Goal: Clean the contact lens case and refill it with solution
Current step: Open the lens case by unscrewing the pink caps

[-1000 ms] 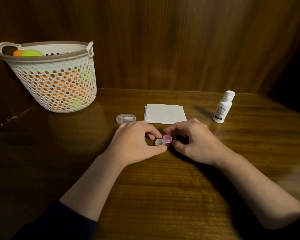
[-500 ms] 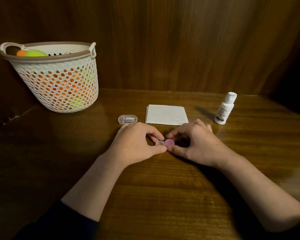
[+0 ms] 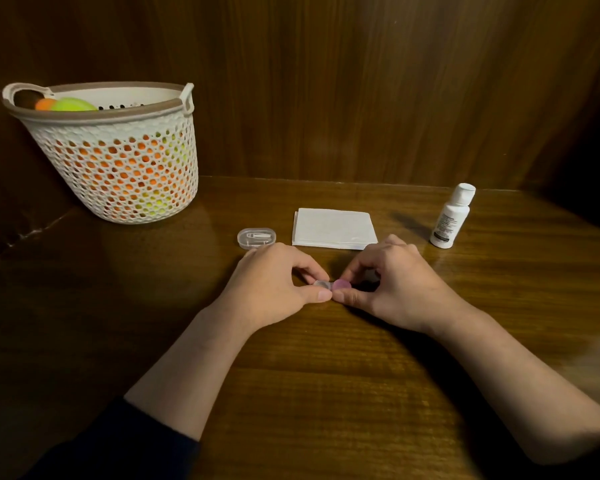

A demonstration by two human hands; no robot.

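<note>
Dark wooden table (image 3: pixel 326 393), low light. Contact lens case (image 3: pixel 331 285) flat at centre, pinched by left hand (image 3: pixel 274 285) on clear side, right hand (image 3: pixel 395 285) on pink cap (image 3: pixel 342 284). Solution bottle (image 3: pixel 452 216) upright, far right, beyond folded tissue (image 3: pixel 333 228).

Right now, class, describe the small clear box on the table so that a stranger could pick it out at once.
Start at the white basket at the table's far left, then look right to the folded white tissue. The small clear box lies just left of the tissue, beyond the left hand. Unlike its neighbours, it is see-through, with a small white piece inside.
</note>
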